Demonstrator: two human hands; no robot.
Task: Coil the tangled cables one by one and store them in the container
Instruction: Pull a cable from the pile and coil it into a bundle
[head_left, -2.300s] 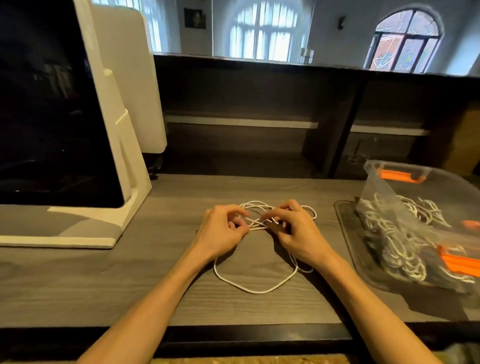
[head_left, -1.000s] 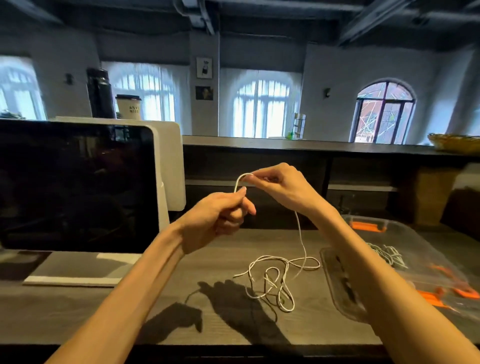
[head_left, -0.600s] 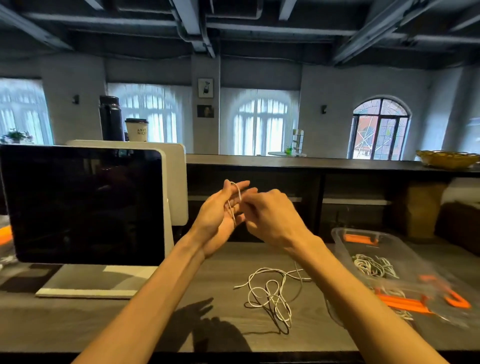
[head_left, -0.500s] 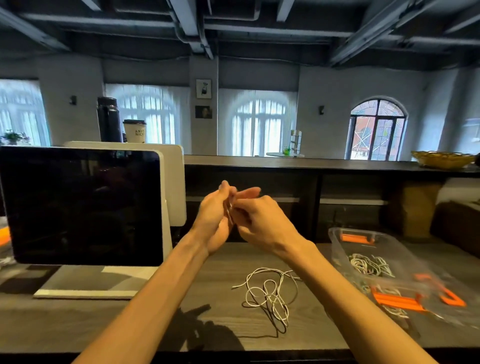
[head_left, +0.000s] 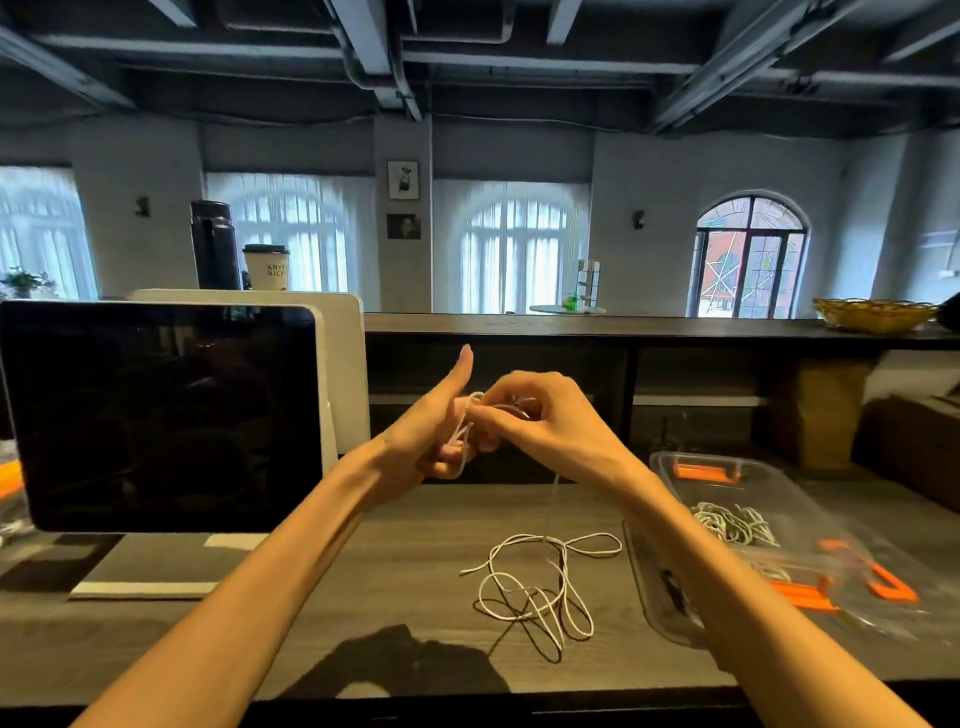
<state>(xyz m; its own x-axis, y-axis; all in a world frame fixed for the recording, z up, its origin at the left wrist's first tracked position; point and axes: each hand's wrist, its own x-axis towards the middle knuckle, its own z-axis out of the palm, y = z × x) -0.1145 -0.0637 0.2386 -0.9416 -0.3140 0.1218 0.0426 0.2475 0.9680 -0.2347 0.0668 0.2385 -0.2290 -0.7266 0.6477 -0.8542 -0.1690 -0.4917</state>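
Winding the white cable (head_left: 540, 597) around the left hand (head_left: 431, 431) is the step in hand, and doing it well depends mostly on even tension. The left hand is raised above the desk (head_left: 363, 582) with its thumb upright, and a few turns of cable lie across its fingers, which seem to curl over the loops, though they are partly hidden behind the right hand. The right hand (head_left: 540, 421), just beside the left and touching it, pinches the strand between thumb and fingertips and feeds it on. From there a thin length drops to the desk, where the rest of the cable lies in a loose snarl directly below the hands. Each new turn should sit beside the last rather than cross it, and the right hand should draw slack slowly so the snarl can open instead of tightening into a knot. The clear container (head_left: 691, 613) with orange latches stands on the desk to the right of the snarl, already holding coiled cables, within easy reach for the finished coil.
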